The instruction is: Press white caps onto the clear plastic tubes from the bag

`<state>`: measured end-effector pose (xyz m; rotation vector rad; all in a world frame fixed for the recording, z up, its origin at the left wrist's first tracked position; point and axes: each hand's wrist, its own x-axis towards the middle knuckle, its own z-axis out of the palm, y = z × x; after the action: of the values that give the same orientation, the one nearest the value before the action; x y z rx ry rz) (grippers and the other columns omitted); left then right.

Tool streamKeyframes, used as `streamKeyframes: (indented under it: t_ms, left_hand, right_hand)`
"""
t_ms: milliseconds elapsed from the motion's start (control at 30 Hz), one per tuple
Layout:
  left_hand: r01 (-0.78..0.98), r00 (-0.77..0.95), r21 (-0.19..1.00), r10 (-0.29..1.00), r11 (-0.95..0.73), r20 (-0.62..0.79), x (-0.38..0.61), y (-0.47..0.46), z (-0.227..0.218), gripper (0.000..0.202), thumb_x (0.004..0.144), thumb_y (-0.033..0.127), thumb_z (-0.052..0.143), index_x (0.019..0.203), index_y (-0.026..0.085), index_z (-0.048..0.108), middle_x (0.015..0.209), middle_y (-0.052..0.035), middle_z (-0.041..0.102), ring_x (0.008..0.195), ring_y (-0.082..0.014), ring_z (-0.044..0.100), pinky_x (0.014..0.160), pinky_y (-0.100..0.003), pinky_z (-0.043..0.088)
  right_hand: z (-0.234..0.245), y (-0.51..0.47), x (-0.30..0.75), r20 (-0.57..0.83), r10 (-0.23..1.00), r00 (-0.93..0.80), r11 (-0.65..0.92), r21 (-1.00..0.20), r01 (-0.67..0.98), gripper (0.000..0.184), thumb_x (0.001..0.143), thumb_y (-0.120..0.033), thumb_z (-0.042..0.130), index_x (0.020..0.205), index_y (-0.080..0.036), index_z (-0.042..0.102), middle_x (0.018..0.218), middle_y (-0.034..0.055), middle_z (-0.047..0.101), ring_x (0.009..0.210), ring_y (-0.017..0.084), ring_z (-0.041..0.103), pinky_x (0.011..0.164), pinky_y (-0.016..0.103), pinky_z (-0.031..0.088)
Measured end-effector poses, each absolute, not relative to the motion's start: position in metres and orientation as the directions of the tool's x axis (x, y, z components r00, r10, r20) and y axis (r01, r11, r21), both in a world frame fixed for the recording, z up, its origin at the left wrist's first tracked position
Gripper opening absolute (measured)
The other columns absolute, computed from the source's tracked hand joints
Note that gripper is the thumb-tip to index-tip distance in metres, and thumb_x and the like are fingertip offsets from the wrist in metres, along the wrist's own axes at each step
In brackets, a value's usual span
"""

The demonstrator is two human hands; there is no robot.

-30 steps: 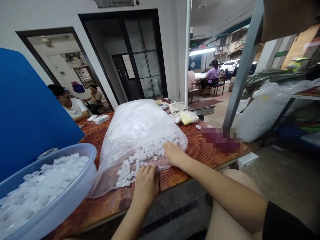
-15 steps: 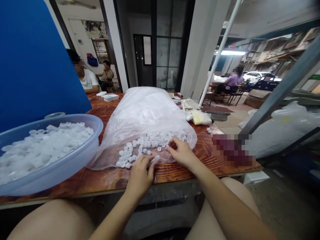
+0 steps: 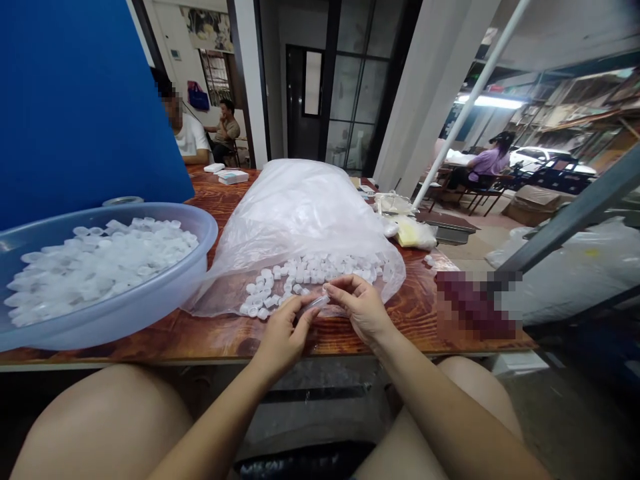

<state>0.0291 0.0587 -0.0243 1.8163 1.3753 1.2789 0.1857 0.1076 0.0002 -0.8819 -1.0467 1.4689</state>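
My left hand (image 3: 285, 330) and my right hand (image 3: 361, 308) meet at the near edge of a wooden table (image 3: 215, 337). Together they pinch a small clear plastic tube (image 3: 317, 303) between their fingertips. Just beyond them lies a large clear plastic bag (image 3: 300, 213), and several small white caps (image 3: 300, 275) are spread along its open near end. The fingers of both hands are closed on the tube.
A pale blue basin (image 3: 120, 310) heaped with white caps stands at the left, in front of a blue panel (image 3: 75, 100). Two people sit at the table's far left, another farther off at the right. Small bags (image 3: 413, 233) lie behind the big bag. A grey slanted post (image 3: 575, 217) rises at right.
My hands have lifted off the caps in the bag and come together, now pinching a clear tube between them. The view has tilted down and swung left.
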Motion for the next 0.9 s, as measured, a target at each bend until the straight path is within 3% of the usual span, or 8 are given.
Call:
streamKeyframes:
  t_ms: [300, 500, 567, 667, 733, 833, 900]
  left_hand:
    - [0.408, 0.006, 0.845, 0.926, -0.347, 0.378, 0.028, 0.058, -0.025, 0.024, 0.093, 0.034, 0.051, 0.106, 0.020, 0.066, 0.103, -0.0061, 0.066, 0.099, -0.0191, 0.060, 0.090, -0.031, 0.045]
    - [0.302, -0.033, 0.904, 0.944, -0.303, 0.328, 0.027, 0.057, -0.023, 0.026, 0.091, 0.037, 0.053, 0.105, 0.019, 0.066, 0.107, -0.0077, 0.068, 0.104, -0.0218, 0.061, 0.094, -0.035, 0.045]
    - [0.214, -0.021, 0.945, 0.966, -0.249, 0.259, 0.026, 0.056, -0.022, 0.029, 0.090, 0.040, 0.054, 0.105, 0.019, 0.067, 0.102, -0.0076, 0.070, 0.098, -0.0219, 0.063, 0.088, -0.035, 0.049]
    - [0.048, 0.056, 0.996, 0.996, -0.073, 0.070, 0.023, 0.055, -0.019, 0.040, 0.086, 0.050, 0.056, 0.108, 0.018, 0.066, 0.084, -0.0048, 0.069, 0.071, -0.0181, 0.063, 0.066, -0.032, 0.054]
    - [0.000, 0.106, 1.000, 0.994, -0.003, 0.003, 0.020, 0.054, -0.016, 0.045, 0.084, 0.053, 0.057, 0.110, 0.017, 0.066, 0.078, -0.0032, 0.068, 0.063, -0.0163, 0.061, 0.059, -0.030, 0.053]
    - [0.100, 0.099, 0.986, 0.988, -0.132, 0.122, 0.018, 0.053, -0.010, 0.036, 0.084, 0.046, 0.059, 0.105, 0.018, 0.069, 0.088, -0.0051, 0.071, 0.082, -0.0196, 0.066, 0.076, -0.032, 0.053]
    - [0.216, 0.086, 0.949, 0.973, -0.229, 0.215, 0.018, 0.051, -0.006, 0.028, 0.086, 0.040, 0.059, 0.102, 0.019, 0.071, 0.099, -0.0059, 0.072, 0.096, -0.0210, 0.065, 0.087, -0.033, 0.049]
  right_hand:
    - [-0.007, 0.104, 0.181, 0.076, 0.983, -0.168, -0.001, -0.908, -0.418, 0.027, 0.056, -0.025, 0.089, 0.074, -0.019, 0.069, 0.080, 0.0001, 0.072, 0.084, 0.017, 0.069, 0.083, 0.030, 0.053]
    - [-0.004, 0.103, 0.185, 0.210, 0.954, -0.214, 0.137, -0.939, -0.315, 0.023, 0.062, -0.027, 0.085, 0.074, -0.019, 0.067, 0.083, 0.0004, 0.072, 0.083, 0.016, 0.068, 0.083, 0.032, 0.054]
    - [-0.001, 0.104, 0.189, 0.227, 0.937, -0.267, 0.159, -0.954, -0.253, 0.024, 0.064, -0.028, 0.083, 0.079, -0.020, 0.067, 0.084, 0.0012, 0.072, 0.083, 0.017, 0.068, 0.082, 0.033, 0.055]
    - [0.005, 0.103, 0.196, 0.303, 0.885, -0.355, 0.258, -0.951, -0.170, 0.021, 0.069, -0.030, 0.080, 0.082, -0.020, 0.068, 0.090, 0.0040, 0.072, 0.090, 0.020, 0.067, 0.085, 0.037, 0.055]
    - [0.009, 0.102, 0.200, 0.360, 0.841, -0.405, 0.340, -0.932, -0.123, 0.019, 0.072, -0.032, 0.078, 0.082, -0.020, 0.068, 0.093, 0.0052, 0.071, 0.093, 0.021, 0.067, 0.087, 0.038, 0.054]
    - [0.013, 0.098, 0.203, 0.381, 0.826, -0.415, 0.420, -0.908, 0.002, 0.022, 0.076, -0.036, 0.075, 0.088, -0.020, 0.066, 0.088, 0.0044, 0.069, 0.083, 0.019, 0.067, 0.077, 0.034, 0.055]
    - [0.016, 0.096, 0.206, 0.338, 0.852, -0.401, 0.429, -0.889, 0.161, 0.028, 0.083, -0.041, 0.067, 0.102, -0.021, 0.061, 0.073, 0.0008, 0.065, 0.066, 0.016, 0.063, 0.064, 0.030, 0.052]
